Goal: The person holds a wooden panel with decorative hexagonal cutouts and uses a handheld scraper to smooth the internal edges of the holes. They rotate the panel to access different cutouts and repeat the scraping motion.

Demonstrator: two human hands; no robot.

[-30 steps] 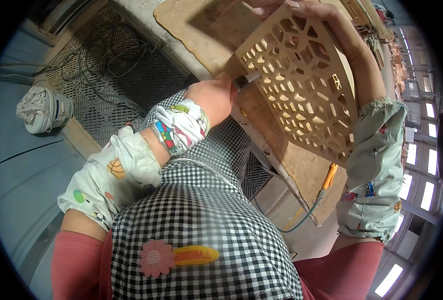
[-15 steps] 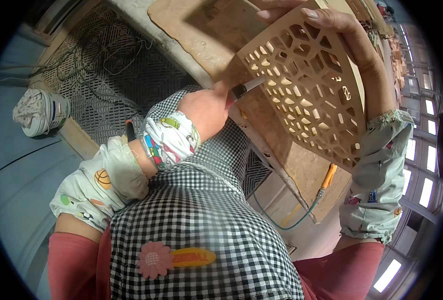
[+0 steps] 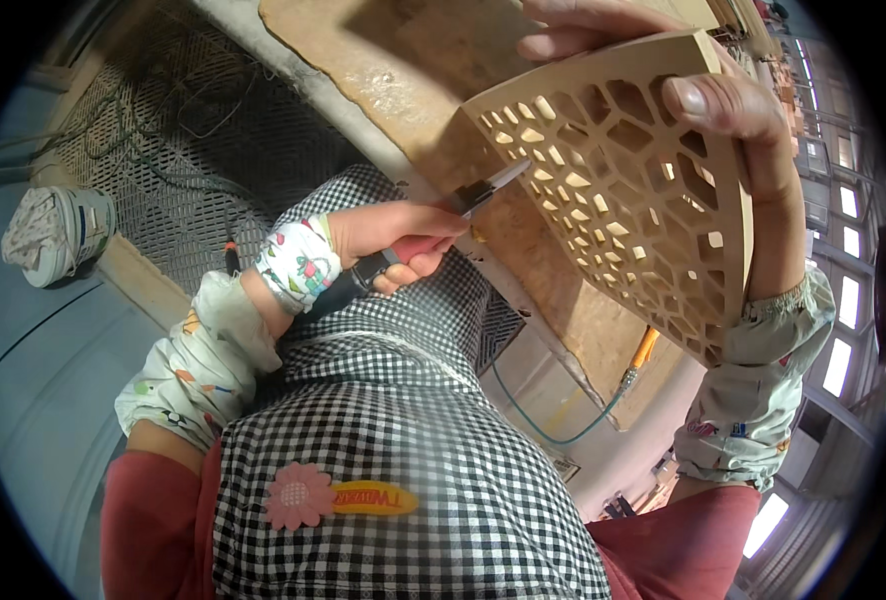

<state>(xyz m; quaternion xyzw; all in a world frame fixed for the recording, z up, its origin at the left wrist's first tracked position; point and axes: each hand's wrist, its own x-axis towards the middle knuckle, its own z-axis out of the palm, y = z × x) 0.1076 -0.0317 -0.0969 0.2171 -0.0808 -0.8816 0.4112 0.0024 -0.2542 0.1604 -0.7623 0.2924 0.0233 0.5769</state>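
Knife (image 3: 433,240) blade is working into a cutout near the left edge of the carved lattice panel (image 3: 623,190), left hand (image 3: 393,240) clenching its handle, right hand (image 3: 703,110) clamping the panel's top edge above the workbench (image 3: 383,80). Progress is hard to judge; most openings seemingly remain.

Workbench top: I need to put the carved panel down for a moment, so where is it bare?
The brown workbench top is bare left of the lattice panel, up to its pale front edge. Nearer the body it is crowded: the left hand with the knife works there.
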